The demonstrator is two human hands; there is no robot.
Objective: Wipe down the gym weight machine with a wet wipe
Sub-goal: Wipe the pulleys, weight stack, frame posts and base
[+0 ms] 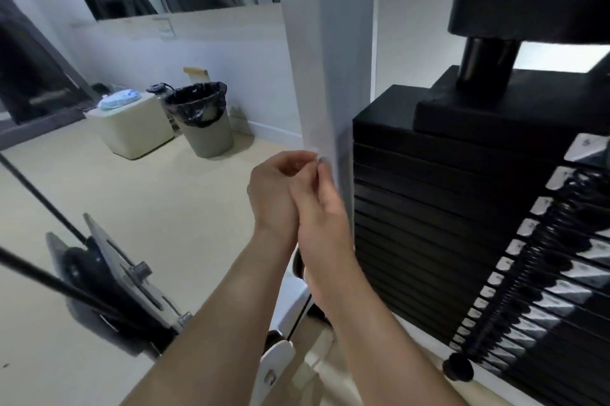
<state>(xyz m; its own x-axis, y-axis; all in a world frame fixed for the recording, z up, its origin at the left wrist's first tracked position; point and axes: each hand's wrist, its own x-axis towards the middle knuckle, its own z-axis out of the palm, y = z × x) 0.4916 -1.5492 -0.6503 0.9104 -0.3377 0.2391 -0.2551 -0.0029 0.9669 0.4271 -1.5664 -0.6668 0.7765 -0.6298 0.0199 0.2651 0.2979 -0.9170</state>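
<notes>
The weight machine's white upright post [326,58] rises through the middle of the view, with the black weight stack [429,207] to its right. My left hand [274,187] and my right hand [325,207] meet just left of the post, at the level of the stack's upper plates. The right hand lies over the left. Their fingertips pinch a small white bit of the wet wipe [319,159] at the post's edge. Most of the wipe is hidden behind the fingers.
A grey bin with a black liner [206,128] stands by the far wall. Beside it, a pack of wipes [118,99] lies on a cream box [135,131]. A cable pulley bracket [109,276] sits low at the left, and a black selector pin knob [458,371] at the stack's foot.
</notes>
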